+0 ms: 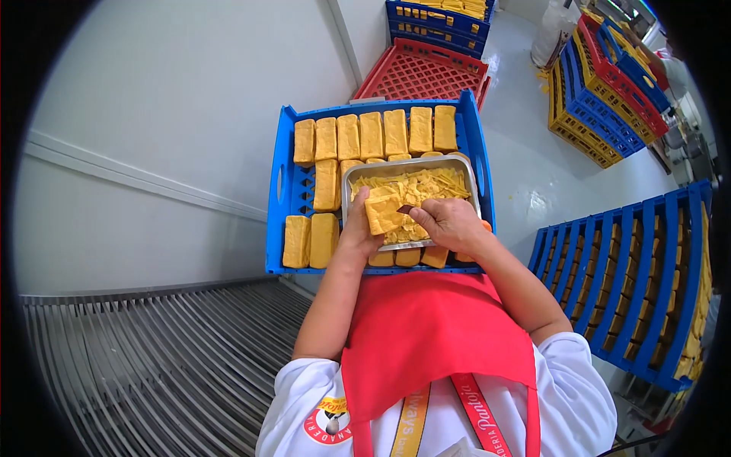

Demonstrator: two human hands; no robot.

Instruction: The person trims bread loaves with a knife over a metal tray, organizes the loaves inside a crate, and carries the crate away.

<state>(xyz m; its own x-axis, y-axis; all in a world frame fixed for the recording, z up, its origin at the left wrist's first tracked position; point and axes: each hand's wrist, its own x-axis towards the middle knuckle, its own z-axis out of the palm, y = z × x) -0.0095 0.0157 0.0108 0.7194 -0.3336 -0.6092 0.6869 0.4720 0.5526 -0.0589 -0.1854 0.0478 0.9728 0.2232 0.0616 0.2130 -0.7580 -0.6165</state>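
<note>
Block of yellow, dough-like food (383, 211) is being clamped in the left hand (359, 226) above the rectangular metal tray's (411, 167) left side, cuts being risked should the brown blade (406, 209) gripped by the right hand (455, 222) slip.

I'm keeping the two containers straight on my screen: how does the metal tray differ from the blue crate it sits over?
The metal tray is silvery and smaller; the blue crate is larger. The metal tray holds loose yellow shavings, the blue crate whole blocks. Both are roughly rectangular and open on top.
</note>
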